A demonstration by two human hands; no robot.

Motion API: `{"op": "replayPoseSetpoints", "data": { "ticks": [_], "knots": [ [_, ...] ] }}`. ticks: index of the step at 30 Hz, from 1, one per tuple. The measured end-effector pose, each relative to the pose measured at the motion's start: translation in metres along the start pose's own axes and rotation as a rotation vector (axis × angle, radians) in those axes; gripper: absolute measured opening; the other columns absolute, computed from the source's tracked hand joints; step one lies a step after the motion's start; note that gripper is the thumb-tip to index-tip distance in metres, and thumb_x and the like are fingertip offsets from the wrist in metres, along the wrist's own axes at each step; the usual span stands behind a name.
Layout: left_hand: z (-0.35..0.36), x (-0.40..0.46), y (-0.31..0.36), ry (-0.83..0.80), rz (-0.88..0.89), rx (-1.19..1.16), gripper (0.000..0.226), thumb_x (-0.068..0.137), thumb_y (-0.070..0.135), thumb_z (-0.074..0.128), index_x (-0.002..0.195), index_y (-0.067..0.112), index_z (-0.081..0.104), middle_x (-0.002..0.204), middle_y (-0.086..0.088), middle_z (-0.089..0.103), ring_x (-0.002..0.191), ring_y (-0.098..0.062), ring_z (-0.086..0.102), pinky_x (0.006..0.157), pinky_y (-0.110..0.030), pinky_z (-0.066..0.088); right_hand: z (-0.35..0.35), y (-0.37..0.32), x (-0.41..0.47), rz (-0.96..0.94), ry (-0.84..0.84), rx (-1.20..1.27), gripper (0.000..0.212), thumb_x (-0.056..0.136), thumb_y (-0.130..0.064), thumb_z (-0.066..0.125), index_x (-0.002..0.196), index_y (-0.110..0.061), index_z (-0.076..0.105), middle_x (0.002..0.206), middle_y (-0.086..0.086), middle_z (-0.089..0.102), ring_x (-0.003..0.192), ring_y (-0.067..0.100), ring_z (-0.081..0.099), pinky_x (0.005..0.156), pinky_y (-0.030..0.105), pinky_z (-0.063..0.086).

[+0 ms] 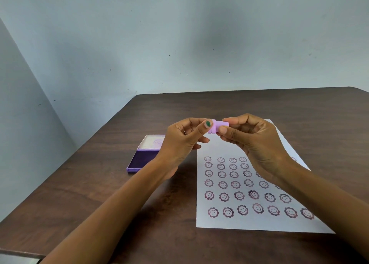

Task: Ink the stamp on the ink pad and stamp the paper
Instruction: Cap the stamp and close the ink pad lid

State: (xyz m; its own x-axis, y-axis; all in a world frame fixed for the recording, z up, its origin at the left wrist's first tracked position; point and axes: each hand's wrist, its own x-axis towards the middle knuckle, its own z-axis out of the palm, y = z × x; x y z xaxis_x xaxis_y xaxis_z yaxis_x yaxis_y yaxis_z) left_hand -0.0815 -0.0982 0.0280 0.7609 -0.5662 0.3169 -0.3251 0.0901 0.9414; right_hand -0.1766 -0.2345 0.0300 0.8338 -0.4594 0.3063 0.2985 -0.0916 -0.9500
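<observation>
A small lilac stamp [217,126] is held sideways in the air between both hands, above the table's middle. My left hand [182,142] pinches its left end with thumb and fingers; my right hand [252,142] grips its right end. Below and to the left, the purple ink pad [143,160] lies open, its lid folded back; my left wrist hides its right part. The white paper [249,221] lies flat to the right, covered with several rows of purple flower-shaped smiley prints. My right forearm covers part of its right side.
The dark brown wooden table [99,194] runs to a near edge at the lower left and a far edge by the pale blue wall [179,44]. Another wall closes the left side.
</observation>
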Motion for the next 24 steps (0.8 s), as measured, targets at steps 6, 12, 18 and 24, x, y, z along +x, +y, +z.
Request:
{"op": "replayPoseSetpoints", "data": {
  "ticks": [6, 12, 18, 24],
  "knots": [
    [-0.001, 0.001, -0.008, -0.012, 0.02, 0.032, 0.019, 0.069, 0.043, 0.065, 0.082, 0.03, 0.065, 0.063, 0.022, 0.069, 0.059, 0.002, 0.065, 0.053, -0.009, 0.049, -0.001, 0.003, -0.001, 0.007, 0.001, 0.02, 0.035, 0.062, -0.02, 0.073, 0.093, -0.006, 0.066, 0.098, 0.017, 0.071, 0.087, 0.03, 0.069, 0.08, 0.037, 0.056],
    [-0.005, 0.005, -0.01, -0.03, 0.125, 0.153, 0.008, 0.081, 0.022, 0.067, 0.084, 0.029, 0.064, 0.066, 0.025, 0.069, 0.059, 0.0, 0.065, 0.052, -0.008, 0.048, -0.001, 0.006, 0.0, -0.037, 0.001, -0.04, 0.028, 0.068, -0.011, 0.073, 0.095, -0.006, 0.067, 0.097, 0.014, 0.072, 0.086, 0.024, 0.07, 0.077, 0.033, 0.058],
    [-0.009, 0.005, -0.009, -0.115, 0.294, 0.401, 0.024, 0.076, 0.025, 0.074, 0.099, 0.022, 0.067, 0.094, 0.014, 0.067, 0.077, -0.006, 0.064, 0.067, -0.017, 0.054, -0.001, 0.005, 0.0, -0.149, 0.016, -0.224, 0.03, 0.07, -0.015, 0.075, 0.099, -0.012, 0.069, 0.096, 0.002, 0.073, 0.083, 0.008, 0.069, 0.074, 0.015, 0.055],
    [-0.018, 0.004, -0.011, -0.099, 0.303, 0.649, 0.032, 0.08, 0.044, 0.066, 0.103, 0.022, 0.069, 0.109, 0.009, 0.069, 0.092, -0.012, 0.064, 0.085, -0.034, 0.053, 0.001, 0.002, -0.001, -0.226, -0.001, -0.444, 0.032, 0.077, -0.024, 0.068, 0.109, -0.018, 0.064, 0.1, 0.0, 0.069, 0.087, 0.008, 0.065, 0.07, 0.011, 0.053]
  ]
}}
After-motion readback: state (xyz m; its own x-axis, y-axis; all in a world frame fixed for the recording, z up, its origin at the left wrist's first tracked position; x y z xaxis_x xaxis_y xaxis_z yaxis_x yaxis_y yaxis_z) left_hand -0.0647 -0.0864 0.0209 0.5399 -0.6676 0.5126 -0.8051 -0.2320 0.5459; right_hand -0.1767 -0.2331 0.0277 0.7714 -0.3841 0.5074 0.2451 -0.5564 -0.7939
